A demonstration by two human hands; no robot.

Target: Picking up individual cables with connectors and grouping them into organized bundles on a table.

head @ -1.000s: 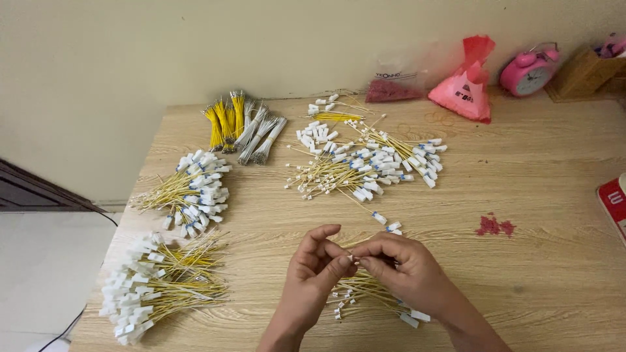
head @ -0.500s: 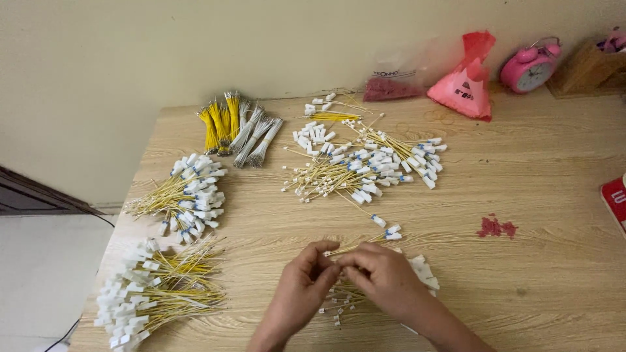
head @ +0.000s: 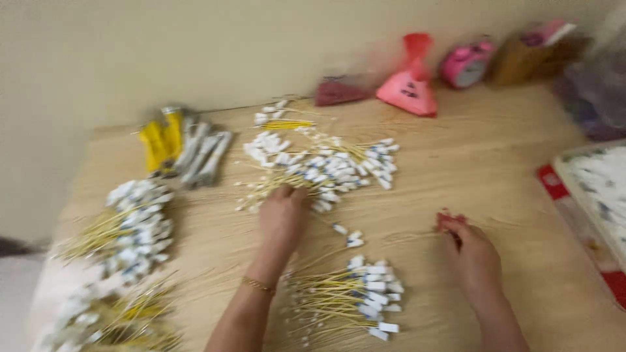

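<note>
The left hand [head: 282, 218] is laid on the near edge of the far pile of yellow wires [head: 323, 166] with white end plugs, its fingers curled onto the strands; whether any are pinched cannot be told through the blur. The right hand [head: 471, 251] rests on the counter [head: 495, 163] with its fingertips at small red pieces [head: 450, 219], the fingers loosely bent and apparently empty. A sorted bundle [head: 345, 296] lies between the forearms. Only a few strands are best drawn out at once, by their stems, so the pile is not scattered.
</note>
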